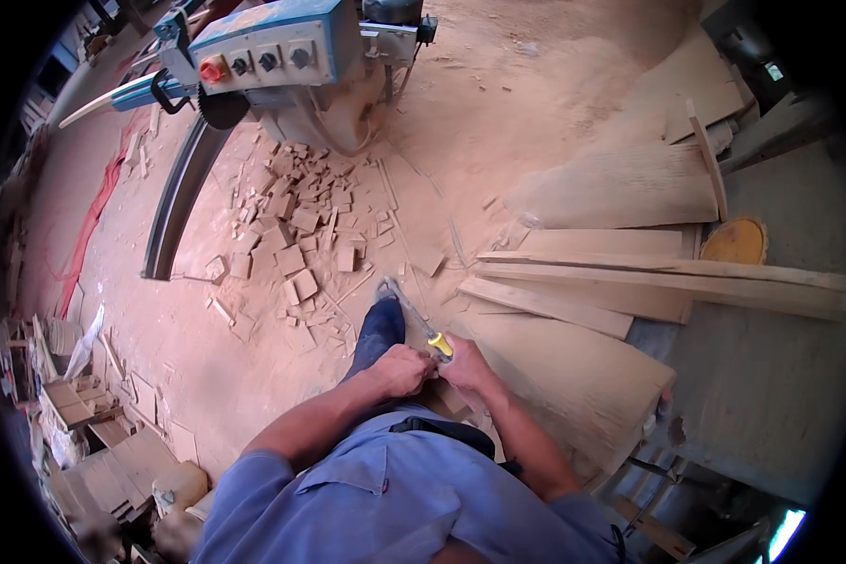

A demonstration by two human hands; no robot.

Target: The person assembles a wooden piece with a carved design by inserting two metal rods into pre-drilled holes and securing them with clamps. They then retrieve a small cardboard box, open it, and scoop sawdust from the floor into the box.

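Observation:
My right hand [464, 366] is closed around a hand tool with a yellow and dark handle [441, 347]. A thin greyish shaft seems to run from it toward my foot, and its exact kind is unclear. Close beside it, my left hand [404, 370] is curled shut, its knuckles up. What lies inside those fingers is hidden. Both hands meet in front of my waist, above my dark blue trouser leg [382, 331]. Just below them, a brown wooden piece [447, 400] shows partly.
A saw machine [274, 56] with a control box stands at the far left. Wood offcuts [303, 221] lie heaped on the dusty floor. To the right are long planks [649, 274], boards and a round yellow lid-like disc [735, 242]. Scrap wood [127, 470] fills the lower left.

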